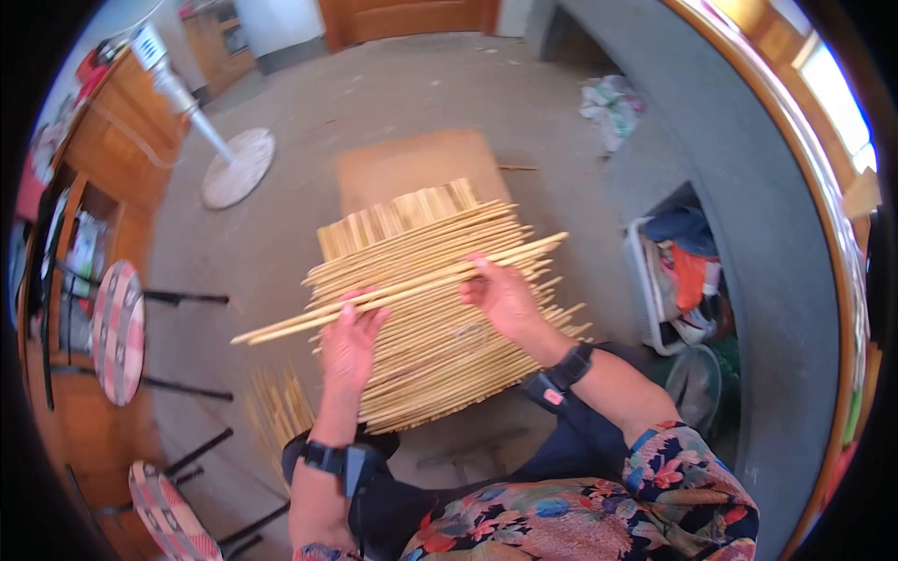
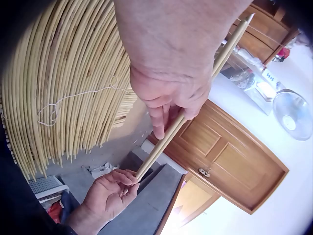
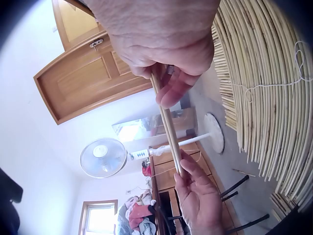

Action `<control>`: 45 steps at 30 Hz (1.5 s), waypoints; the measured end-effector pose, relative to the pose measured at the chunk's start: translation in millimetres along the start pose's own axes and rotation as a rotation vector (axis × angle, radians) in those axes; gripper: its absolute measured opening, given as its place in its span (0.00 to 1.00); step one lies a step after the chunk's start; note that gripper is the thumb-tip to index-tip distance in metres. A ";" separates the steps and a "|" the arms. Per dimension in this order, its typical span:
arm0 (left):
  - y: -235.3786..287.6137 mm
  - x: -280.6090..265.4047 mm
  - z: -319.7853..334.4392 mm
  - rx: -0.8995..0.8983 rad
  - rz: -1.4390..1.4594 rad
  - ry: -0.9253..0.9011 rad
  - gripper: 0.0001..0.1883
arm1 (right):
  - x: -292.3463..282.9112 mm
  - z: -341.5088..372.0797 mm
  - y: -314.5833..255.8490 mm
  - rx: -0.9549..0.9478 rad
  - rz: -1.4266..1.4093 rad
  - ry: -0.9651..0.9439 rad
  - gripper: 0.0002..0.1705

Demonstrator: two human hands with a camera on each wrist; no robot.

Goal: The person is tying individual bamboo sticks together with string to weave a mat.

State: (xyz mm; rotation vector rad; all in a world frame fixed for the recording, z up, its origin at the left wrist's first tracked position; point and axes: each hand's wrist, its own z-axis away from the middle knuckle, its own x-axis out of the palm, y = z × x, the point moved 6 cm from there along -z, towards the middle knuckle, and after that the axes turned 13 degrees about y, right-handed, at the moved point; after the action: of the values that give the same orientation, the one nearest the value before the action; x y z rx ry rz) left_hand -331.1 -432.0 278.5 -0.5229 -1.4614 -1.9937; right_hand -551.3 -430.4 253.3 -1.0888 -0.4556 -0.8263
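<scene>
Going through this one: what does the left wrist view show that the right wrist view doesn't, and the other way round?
Only left wrist: the white basket and a crumpled white bundle.

Only right wrist: the fan's round base and some black legs.

Both: the left hand and right hand holding the pale sticks, the laid row of sticks with white string across it, the wooden door and the fan head.

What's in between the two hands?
Two pale sticks, stretching from the left hand to the right hand. The head view shows it.
</scene>
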 end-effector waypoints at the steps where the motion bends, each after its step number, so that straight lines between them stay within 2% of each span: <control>1: -0.6 3.3 0.6 -0.005 -0.007 -0.024 0.13 | -5.3 -2.4 1.6 -0.010 0.008 0.024 0.13; 9: -15.9 2.8 -3.8 -0.078 0.114 -0.084 0.10 | -15.2 -1.3 -6.5 -0.003 0.067 0.080 0.12; 15: -18.5 3.1 -4.1 -0.080 0.098 -0.104 0.11 | -9.5 3.5 -6.4 0.016 0.043 0.071 0.12; 27: -20.7 5.1 -1.9 -0.068 -0.003 -0.033 0.11 | -5.8 6.4 -6.7 -0.007 0.097 0.083 0.11; 33: -13.2 -6.2 -8.1 -0.087 0.050 0.020 0.15 | -20.4 -2.3 -16.3 -0.047 0.110 0.147 0.11; 35: -7.6 -8.4 -11.0 -0.027 0.047 0.027 0.14 | -15.7 -1.0 -18.1 -0.034 0.100 0.127 0.11; 39: -11.5 -10.1 -12.0 -0.021 0.020 0.063 0.12 | -24.8 -5.9 -11.1 -0.032 0.032 0.100 0.10; 45: -15.7 -14.9 -13.1 -0.091 0.032 0.077 0.10 | -21.2 -3.7 -8.9 -0.070 0.010 0.098 0.11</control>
State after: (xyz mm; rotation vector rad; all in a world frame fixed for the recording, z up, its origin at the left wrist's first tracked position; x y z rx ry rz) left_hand -330.1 -437.5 253.9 -0.4994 -1.3138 -2.0399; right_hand -571.7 -428.1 242.4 -1.1086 -0.3412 -0.8875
